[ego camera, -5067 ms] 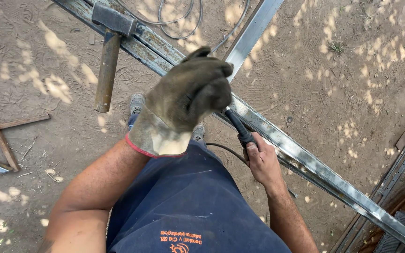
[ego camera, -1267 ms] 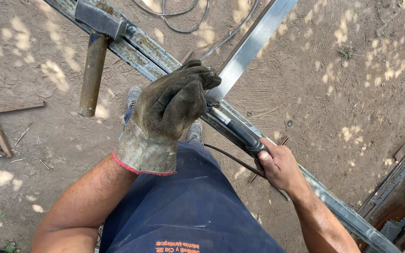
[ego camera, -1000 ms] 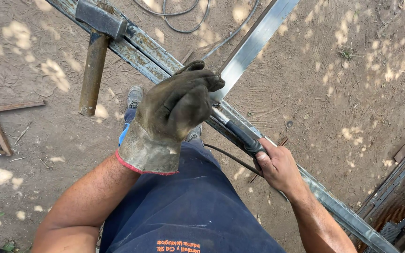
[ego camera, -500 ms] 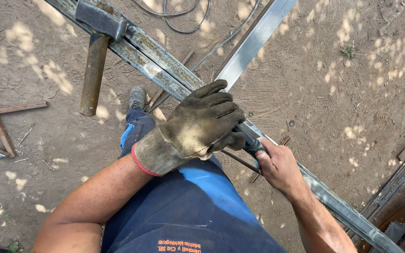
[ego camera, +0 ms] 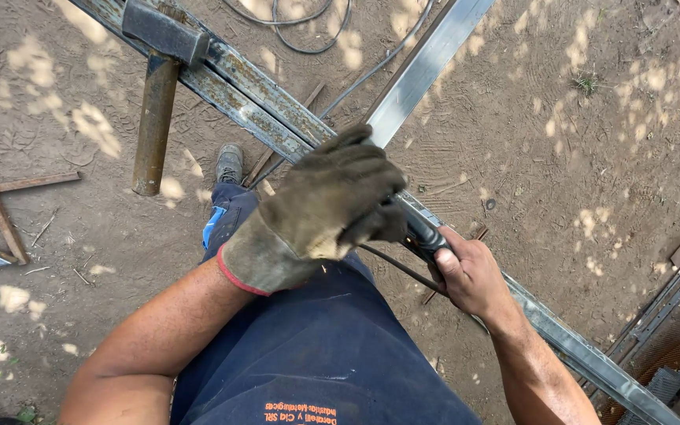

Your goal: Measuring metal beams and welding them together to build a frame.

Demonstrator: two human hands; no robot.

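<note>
Gripping a black-handled welding holder (ego camera: 426,236), our bare right hand (ego camera: 474,275) has its fingers curled tight around the grip, thumb on top, just beside the long steel channel (ego camera: 277,106) that runs diagonally across the dirt. A thin dark cable (ego camera: 391,264) leaves the holder and passes under our left hand toward our lap. Our left hand (ego camera: 332,205) wears a worn leather glove with a red cuff edge; its fingers are bent downward over the front of the holder and the channel, and we cannot tell whether they clasp anything beneath them. A brighter galvanized strip (ego camera: 426,67) meets the channel just beyond the glove and slants off to the upper right. Farther up the channel a hammer (ego camera: 155,110) rests with its head on the steel and its rusty handle hanging toward the ground. Below the glove we see our dark blue trousers (ego camera: 316,354) and one boot (ego camera: 229,163) on the soil.
</note>
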